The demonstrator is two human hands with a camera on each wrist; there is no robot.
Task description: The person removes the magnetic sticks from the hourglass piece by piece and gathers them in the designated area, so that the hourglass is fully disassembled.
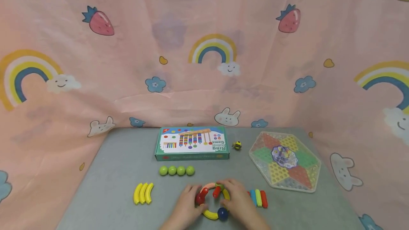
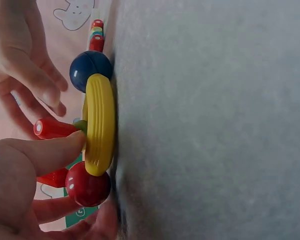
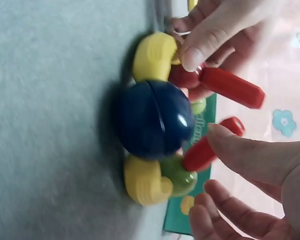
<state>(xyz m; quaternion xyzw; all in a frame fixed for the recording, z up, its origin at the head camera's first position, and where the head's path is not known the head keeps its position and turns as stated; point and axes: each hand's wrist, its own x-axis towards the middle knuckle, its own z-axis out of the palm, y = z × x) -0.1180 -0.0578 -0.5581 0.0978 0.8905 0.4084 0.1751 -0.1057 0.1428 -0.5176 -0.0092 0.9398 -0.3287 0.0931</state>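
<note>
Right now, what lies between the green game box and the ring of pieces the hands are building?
A row of four green balls on the grey table, seen in the head view.

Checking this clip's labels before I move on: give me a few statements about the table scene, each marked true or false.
1. Four green balls lie in a row in front of the game box. True.
2. The three yellow curved pieces lie right of the hands. False: they lie to the left.
3. Both the left hand and the right hand are at the ring of pieces. True.
4. The ring includes a purple ball. False: a dark blue ball and a red ball show.
5. The hexagonal board rests on the box. False: it lies beside it.
</note>
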